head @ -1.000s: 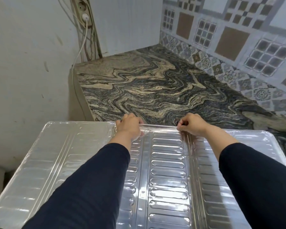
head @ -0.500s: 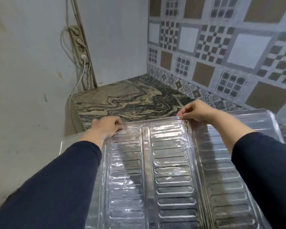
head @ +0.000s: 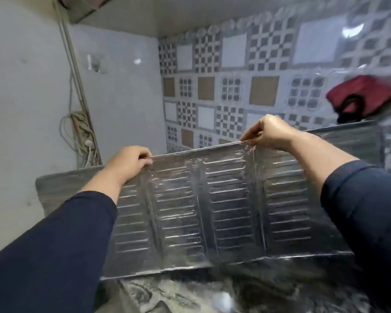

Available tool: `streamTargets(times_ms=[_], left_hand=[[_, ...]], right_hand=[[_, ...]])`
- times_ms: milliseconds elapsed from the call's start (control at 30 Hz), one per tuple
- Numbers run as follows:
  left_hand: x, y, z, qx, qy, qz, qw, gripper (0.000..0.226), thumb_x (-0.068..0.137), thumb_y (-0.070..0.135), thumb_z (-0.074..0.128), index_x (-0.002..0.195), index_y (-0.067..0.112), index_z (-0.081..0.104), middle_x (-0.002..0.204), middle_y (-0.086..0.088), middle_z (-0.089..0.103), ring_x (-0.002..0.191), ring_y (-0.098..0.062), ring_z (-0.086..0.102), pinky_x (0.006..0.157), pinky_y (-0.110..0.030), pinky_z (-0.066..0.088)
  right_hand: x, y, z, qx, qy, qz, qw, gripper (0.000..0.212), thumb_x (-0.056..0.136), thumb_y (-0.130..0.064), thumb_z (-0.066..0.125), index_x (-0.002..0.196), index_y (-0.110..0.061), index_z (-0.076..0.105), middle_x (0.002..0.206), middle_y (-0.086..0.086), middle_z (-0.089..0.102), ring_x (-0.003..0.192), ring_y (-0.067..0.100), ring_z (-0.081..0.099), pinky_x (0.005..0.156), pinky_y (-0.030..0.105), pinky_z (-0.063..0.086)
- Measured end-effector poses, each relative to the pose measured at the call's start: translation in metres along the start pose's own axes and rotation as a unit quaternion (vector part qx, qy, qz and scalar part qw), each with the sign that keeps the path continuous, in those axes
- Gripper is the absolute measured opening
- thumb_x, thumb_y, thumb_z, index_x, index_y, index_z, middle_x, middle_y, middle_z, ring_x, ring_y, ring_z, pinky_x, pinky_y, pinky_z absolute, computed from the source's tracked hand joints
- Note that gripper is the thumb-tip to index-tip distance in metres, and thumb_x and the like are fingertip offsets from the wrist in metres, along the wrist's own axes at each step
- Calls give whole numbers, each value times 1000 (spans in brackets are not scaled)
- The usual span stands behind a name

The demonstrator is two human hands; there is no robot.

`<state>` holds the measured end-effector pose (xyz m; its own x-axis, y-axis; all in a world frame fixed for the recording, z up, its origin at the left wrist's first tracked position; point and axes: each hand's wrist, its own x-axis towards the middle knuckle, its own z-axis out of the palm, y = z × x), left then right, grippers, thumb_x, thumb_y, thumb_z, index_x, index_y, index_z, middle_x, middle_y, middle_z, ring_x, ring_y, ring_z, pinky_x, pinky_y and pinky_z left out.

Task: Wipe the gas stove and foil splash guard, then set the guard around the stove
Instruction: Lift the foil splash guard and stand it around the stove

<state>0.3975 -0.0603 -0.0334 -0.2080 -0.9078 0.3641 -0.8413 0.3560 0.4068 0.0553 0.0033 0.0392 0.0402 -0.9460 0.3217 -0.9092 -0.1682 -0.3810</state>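
Head view: left hand (head: 127,163) and right hand (head: 269,132) each pinch the top edge of the foil guard (head: 212,213), held nearly upright above the marbled table (head: 190,294); patterned tiles (head: 235,86), power strip (head: 82,129) behind

The guard (head: 212,211) stands nearly upright over the bench (head: 190,294), its lower edge just above the bench top. The left hand (head: 129,162) grips its top edge left of centre; the right hand (head: 269,132) grips the same edge further right and higher. One side panel of the guard reaches out left past the left hand, another right behind the right forearm. Behind the guard is the tiled wall (head: 235,86). On the side wall to the left hangs a power strip (head: 82,129), beside a vertical pipe (head: 75,71). A bag (head: 361,96) is at the far right, above the guard's right panel.
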Motion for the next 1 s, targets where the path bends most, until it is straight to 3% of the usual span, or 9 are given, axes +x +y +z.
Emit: streamTargets(times_ms=[267,467,767,1000], left_hand=[[42,115,-11,-24,100,88,991,17,84,25,68,77,40,64,89,8,65,94,-25,62,84,-44,52],[61,223,9,-46,189,178,965,18,87,13,62,95,24,74,101,-2,68,102,-30,61,81,-42,52],[53,370,93,-148,157,261,941,13,88,27,65,96,25,75,99,-1,68,100,-25,61,73,-31,48],[32,459,165,-163,116,313,929,16,87,22,61,91,23,76,95,-2,68,95,-29,62,68,-40,52]], right_hand=[[-50,35,-108,-29,178,57,982,31,82,6,59,94,-17,76,97,5,74,83,10,61,74,20,43],[-89,78,-182,-101,302,90,944,35,82,4,53,96,-18,76,109,5,73,108,19,62,91,18,38],[-189,177,-245,-163,351,160,908,23,87,1,57,98,-11,74,104,12,72,97,22,63,88,22,40],[-254,264,-265,-201,345,199,895,21,87,-1,59,98,-13,73,101,6,68,97,17,57,90,26,38]])
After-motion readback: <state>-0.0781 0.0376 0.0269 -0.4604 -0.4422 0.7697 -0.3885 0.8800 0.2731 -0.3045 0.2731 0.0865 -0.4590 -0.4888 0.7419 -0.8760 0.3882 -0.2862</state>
